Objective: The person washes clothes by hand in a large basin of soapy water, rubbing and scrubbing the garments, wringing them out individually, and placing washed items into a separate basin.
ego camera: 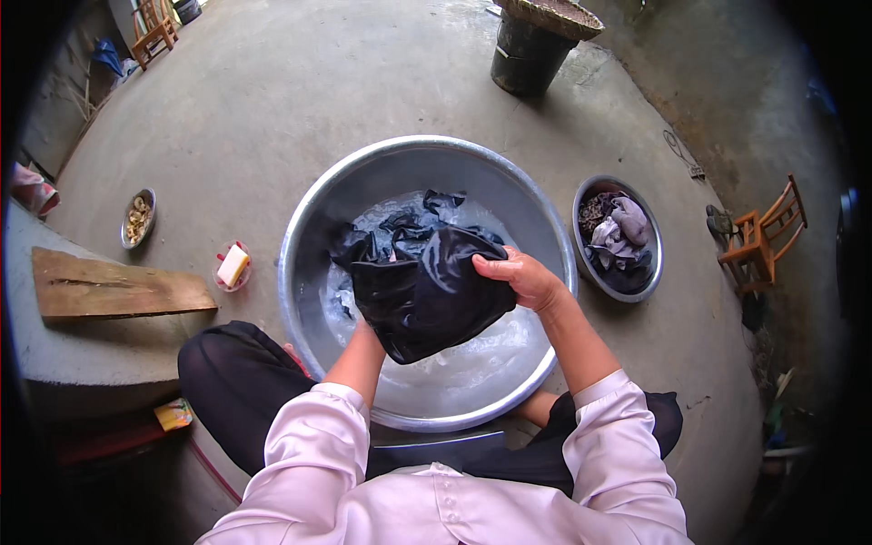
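A wet black garment [436, 293] is spread above the soapy water of a large metal basin [531, 184]. My right hand [521, 276] pinches its right edge, with the thumb on top of the fabric. The cloth covers my left hand; only the wrist [370, 334] shows below its left edge, so its grip is hidden. Beyond the garment, more dark wet cloth [409, 221] lies in the suds. The basin stands on the floor between my bent legs.
To the right, a smaller metal basin [652, 286] holds crumpled clothes. A soap bar [234, 264] sits in a dish on the left, near a wooden board [122, 285] and a small bowl [151, 221]. A black bucket [524, 61] and wooden chair [756, 238] stand farther off.
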`<action>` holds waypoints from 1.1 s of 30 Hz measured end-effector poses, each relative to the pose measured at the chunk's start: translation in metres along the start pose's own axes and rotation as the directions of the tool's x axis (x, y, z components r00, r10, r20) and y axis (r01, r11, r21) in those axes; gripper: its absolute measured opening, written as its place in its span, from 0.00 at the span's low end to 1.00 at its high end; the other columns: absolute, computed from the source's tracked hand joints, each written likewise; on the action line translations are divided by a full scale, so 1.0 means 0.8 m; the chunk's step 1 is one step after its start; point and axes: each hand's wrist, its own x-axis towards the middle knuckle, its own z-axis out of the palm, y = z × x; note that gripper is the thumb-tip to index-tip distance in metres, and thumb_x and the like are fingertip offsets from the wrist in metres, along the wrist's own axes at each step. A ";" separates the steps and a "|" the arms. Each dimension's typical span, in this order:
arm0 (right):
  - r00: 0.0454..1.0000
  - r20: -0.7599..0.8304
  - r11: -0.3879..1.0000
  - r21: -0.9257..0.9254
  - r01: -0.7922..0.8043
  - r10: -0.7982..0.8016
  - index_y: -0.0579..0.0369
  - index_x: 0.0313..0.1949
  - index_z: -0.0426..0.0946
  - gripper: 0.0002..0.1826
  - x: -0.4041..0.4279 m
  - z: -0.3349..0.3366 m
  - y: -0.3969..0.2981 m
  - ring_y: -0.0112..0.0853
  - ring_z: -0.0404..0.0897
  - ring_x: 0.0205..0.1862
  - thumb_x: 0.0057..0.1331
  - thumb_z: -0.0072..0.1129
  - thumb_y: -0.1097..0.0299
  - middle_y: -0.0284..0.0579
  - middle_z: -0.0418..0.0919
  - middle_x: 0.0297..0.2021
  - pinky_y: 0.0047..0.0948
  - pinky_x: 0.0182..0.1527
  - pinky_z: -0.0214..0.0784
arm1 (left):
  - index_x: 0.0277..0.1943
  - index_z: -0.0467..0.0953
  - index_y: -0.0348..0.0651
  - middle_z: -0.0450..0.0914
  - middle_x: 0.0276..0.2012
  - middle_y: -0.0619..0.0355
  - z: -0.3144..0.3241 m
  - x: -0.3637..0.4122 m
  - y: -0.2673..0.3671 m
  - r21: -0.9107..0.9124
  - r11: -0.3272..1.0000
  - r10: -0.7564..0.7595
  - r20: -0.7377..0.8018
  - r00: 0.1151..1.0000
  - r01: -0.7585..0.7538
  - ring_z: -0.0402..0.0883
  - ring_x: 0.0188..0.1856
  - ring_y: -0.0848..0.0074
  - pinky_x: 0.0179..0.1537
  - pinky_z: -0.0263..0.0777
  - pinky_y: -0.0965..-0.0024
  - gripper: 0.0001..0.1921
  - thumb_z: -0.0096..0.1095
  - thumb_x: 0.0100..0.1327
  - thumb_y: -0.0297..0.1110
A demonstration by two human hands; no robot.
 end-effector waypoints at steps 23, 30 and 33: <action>0.951 -0.310 0.263 -0.916 -0.304 0.017 0.38 0.75 0.39 0.61 0.059 -0.115 0.278 0.51 0.50 0.74 0.51 0.73 0.50 0.56 0.45 0.74 0.54 0.71 0.47 | 0.65 0.65 0.37 0.77 0.54 0.47 -0.268 0.055 -0.073 0.747 0.665 0.596 -0.537 0.598 0.007 0.77 0.54 0.63 0.57 0.66 0.48 0.33 0.67 0.61 0.43; 0.911 -0.308 -0.087 -0.952 -0.295 0.274 0.54 0.66 0.65 0.43 0.055 -0.070 0.373 0.50 0.70 0.62 0.55 0.64 0.47 0.64 0.67 0.62 0.50 0.60 0.63 | 0.59 0.73 0.32 0.82 0.47 0.49 -0.199 0.027 -0.074 0.693 0.712 0.489 -0.606 0.628 0.115 0.80 0.51 0.66 0.53 0.70 0.68 0.32 0.74 0.54 0.40; 0.791 -0.353 0.042 -0.902 -0.429 0.500 0.63 0.57 0.74 0.50 0.064 -0.093 0.321 0.49 0.78 0.54 0.48 0.65 0.31 0.60 0.77 0.54 0.41 0.56 0.70 | 0.54 0.78 0.33 0.84 0.43 0.52 -0.165 0.023 -0.047 0.799 0.601 0.577 -0.441 0.688 0.008 0.81 0.46 0.70 0.50 0.71 0.71 0.26 0.73 0.54 0.38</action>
